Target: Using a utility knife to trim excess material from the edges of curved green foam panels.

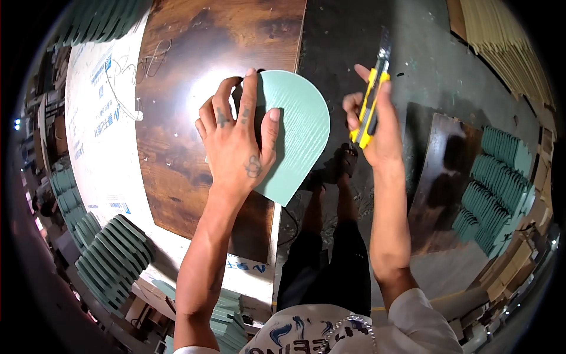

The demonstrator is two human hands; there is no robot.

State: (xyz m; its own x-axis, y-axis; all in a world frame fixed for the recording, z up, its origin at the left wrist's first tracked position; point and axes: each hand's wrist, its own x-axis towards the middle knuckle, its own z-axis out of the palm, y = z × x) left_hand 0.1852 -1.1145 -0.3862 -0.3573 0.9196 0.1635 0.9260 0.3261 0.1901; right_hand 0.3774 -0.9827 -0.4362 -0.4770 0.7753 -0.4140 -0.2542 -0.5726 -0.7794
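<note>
A pale green teardrop-shaped panel (300, 127) with a ribbed-looking surface lies on a dark wood-grain board, its rounded end away from me. Its right side and pointed end reach past the board's edge. My left hand (239, 130) rests on the panel's left part with fingers spread and thumb on its face, hiding some of it. Off to the right, above the floor, my right hand (380, 130) grips a yellow utility knife (370, 109). The knife's blade is out and points away from me, apart from the panel.
The wood-grain board (177, 194) lies over white printed sheeting (88, 130), with a loose wire loop (121, 88) on it. Green pieces stand in stacks at lower left (115, 256) and at right (495, 189), beside a brown board (439, 171). Tan sheets (501, 44) are stacked far right.
</note>
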